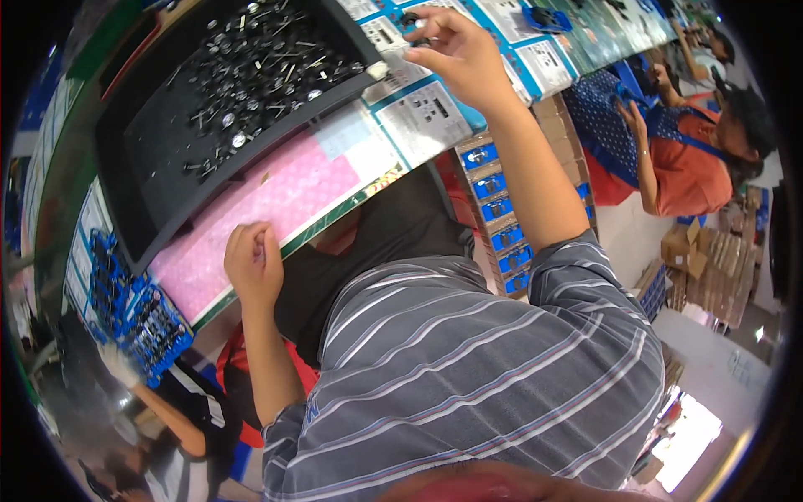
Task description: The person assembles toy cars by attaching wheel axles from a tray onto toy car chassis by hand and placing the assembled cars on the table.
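My right hand [458, 60] is raised over printed white-and-blue sheets [422, 121] at the far side of the bench. Its thumb and fingers pinch a small black part [410, 18] with a shiny bit; the fingers partly cover it. My left hand [253, 261] rests at the bench's near edge, on a pink sheet [288, 197]. Its fingers are curled in, and nothing shows in them. Between and beyond my hands stands a large black tray [155, 142], tilted in view. Many loose black parts [242, 75] with metal pins and shiny round faces lie in it.
Blue holders packed with black parts [155, 330] sit at the left bench end, where another person's gloved hand [120, 366] reaches. A carton row with blue pieces [502, 238] stands by my right arm. A co-worker in orange [690, 171] sits at right; another blue holder [548, 18] lies far right.
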Tool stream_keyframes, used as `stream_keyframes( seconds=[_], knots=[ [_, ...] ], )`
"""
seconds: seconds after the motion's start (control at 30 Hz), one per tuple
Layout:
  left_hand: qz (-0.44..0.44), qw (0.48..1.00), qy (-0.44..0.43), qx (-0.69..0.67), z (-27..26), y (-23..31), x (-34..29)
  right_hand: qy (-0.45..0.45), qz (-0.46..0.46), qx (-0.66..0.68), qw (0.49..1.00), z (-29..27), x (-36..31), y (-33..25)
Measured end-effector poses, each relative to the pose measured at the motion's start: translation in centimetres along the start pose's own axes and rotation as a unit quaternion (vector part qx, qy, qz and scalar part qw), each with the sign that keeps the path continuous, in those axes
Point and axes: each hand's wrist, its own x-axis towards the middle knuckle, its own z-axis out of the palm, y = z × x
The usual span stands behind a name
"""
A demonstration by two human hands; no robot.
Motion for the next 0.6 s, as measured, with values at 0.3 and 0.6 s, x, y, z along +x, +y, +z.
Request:
stream_keyframes(
  seconds=[0.3,0.6],
  knots=[
    [-0.046,0.998,0.013,0.027,0.8,0.4,0.3,0.125,0.201,-0.371,0.898,-19.5,1.6,0.6],
    [-0.041,0.996,0.032,0.066,1.5,0.4,0.6,-0.063,0.106,-0.484,0.866,-33.2,5.3,8.4]
  ],
)
